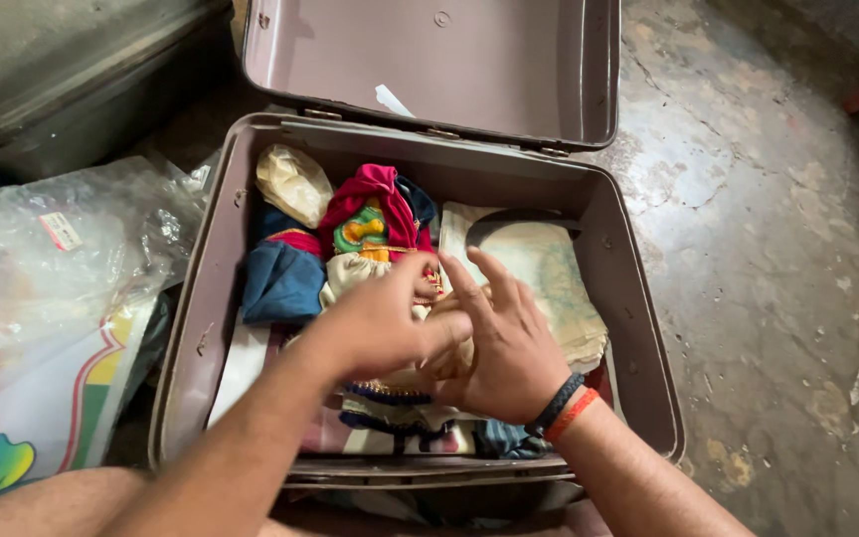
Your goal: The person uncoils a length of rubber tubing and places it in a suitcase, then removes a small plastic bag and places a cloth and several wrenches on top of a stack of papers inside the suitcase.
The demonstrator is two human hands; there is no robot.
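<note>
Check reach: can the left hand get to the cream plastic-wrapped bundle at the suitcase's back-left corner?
Probably yes. The left hand is over the clothes mid-suitcase; the bundle lies uncovered on top, and the lid stands open.

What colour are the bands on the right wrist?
In the head view, the two wrist bands on the right hand are one black and one orange.
</note>
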